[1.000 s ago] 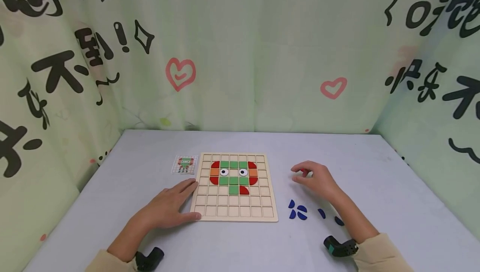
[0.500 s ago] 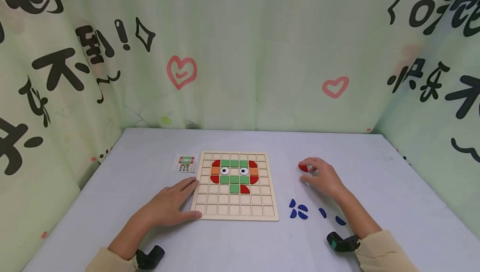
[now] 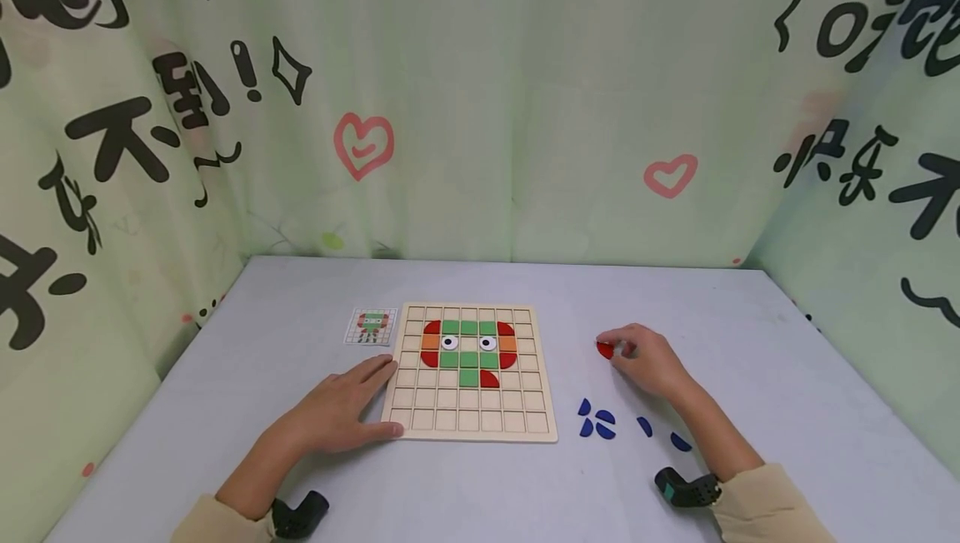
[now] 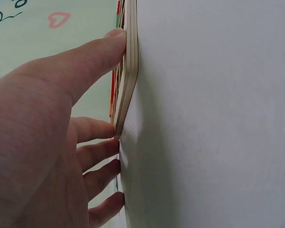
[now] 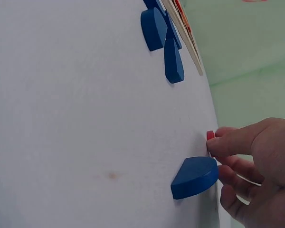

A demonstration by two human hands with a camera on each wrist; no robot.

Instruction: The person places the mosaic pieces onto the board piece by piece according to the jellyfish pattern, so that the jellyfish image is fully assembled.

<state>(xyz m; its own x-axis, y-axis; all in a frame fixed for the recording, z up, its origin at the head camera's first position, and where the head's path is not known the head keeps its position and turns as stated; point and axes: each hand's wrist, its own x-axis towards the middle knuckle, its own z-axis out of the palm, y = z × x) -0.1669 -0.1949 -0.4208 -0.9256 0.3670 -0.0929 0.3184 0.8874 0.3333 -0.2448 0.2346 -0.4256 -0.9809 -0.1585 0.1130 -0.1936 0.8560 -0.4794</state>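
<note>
My right hand (image 3: pixel 648 360) pinches a small red quarter-round block (image 3: pixel 604 351) between thumb and index finger, low over the white table right of the board. In the right wrist view only the edge of the red block (image 5: pixel 210 135) shows past the thumb. My left hand (image 3: pixel 337 415) rests at the left side of a wooden grid board (image 3: pixel 435 420), thumb on its near corner, fingers spread along its edge. Green squares, red quarter-rounds, orange squares and two eye tiles (image 3: pixel 487 343) fill part of the grid. The left wrist view shows the thumb (image 4: pixel 97 52) on the board's edge.
Several blue rounded blocks (image 3: pixel 605 417) lie right of the board, two of them nearer the right forearm. A small picture card (image 3: pixel 371 326) with a gridded figure lies at the board's upper left. A printed curtain (image 3: pixel 450 110) stands behind the table.
The right hand first moved right and parted its fingers, showing the red block at its fingertips. Now thumb and index finger have closed on the block. The left hand and board stay put.
</note>
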